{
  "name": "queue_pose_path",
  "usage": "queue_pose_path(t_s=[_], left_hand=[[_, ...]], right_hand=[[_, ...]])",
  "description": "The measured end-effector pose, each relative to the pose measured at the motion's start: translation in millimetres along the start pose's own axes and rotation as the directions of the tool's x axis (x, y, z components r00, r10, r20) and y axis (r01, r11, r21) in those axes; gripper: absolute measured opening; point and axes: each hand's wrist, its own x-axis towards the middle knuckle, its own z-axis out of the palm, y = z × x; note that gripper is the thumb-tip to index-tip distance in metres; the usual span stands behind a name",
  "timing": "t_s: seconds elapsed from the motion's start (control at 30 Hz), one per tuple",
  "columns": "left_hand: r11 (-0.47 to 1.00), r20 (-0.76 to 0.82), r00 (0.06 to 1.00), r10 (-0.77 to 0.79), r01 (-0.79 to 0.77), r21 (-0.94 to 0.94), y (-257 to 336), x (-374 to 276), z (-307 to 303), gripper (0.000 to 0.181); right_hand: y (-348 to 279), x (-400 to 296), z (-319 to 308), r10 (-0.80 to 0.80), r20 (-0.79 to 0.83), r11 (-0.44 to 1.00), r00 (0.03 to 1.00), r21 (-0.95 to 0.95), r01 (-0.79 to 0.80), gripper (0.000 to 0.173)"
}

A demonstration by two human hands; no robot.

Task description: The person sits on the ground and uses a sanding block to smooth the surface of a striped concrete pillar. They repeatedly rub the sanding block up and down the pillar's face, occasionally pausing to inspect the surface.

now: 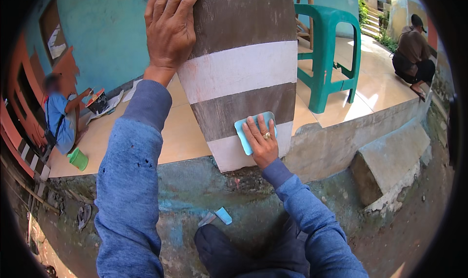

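Note:
A square pillar [241,69] painted in brown and whitish bands stands before me on the porch edge. My left hand [170,29] rests against its upper left side, fingers spread, with nothing seen in it. Low on the pillar, my right hand [261,141] presses a light blue sheet [246,131], possibly sandpaper, flat across a brown and a white band; a ring is on one finger. Reddish smears mark the upper white band. Below, near my knee, lie a small folded light blue piece [223,215] and a greyish one [207,219].
Right of the pillar stands a green plastic stool [318,58] on the tiled porch. A person [60,117] at left squats by a paint bucket [98,101] and a green cup [78,159]. Another person [413,55] squats far right. A concrete block [391,161] juts from the porch wall.

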Motion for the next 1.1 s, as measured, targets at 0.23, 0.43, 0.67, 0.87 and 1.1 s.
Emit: queue_pose_path(t_s=[0.23,0.43,0.67,0.87,1.1], left_hand=[[1.0,-0.006,1.0,0.022,-0.022,-0.012,-7,-6,0,0.034],[1.0,-0.025,1.0,0.014,-0.015,-0.026,-4,-1,6,0.034],[0.999,-0.006,0.999,0.033,-0.033,-0.017,-8,-9,0,0.034],[0.999,-0.035,0.999,0.014,-0.016,-0.045,-1,3,10,0.034],[0.999,0.001,0.999,0.037,-0.037,0.004,-12,-8,-8,0.034]], right_hand=[[-3,96,-18,-0.001,-0.06,0.996,0.998,-0.089,-0.004,0.049],[22,-19,-8,-0.011,-0.001,0.999,1.0,-0.05,0.011,0.051],[10,101,-25,-0.004,-0.091,0.998,0.996,-0.068,-0.002,0.051],[46,-44,-11,0.019,0.025,0.996,1.0,-0.086,-0.017,0.049],[38,81,-35,-0.016,-0.055,0.997,0.998,-0.078,0.012,0.049]])
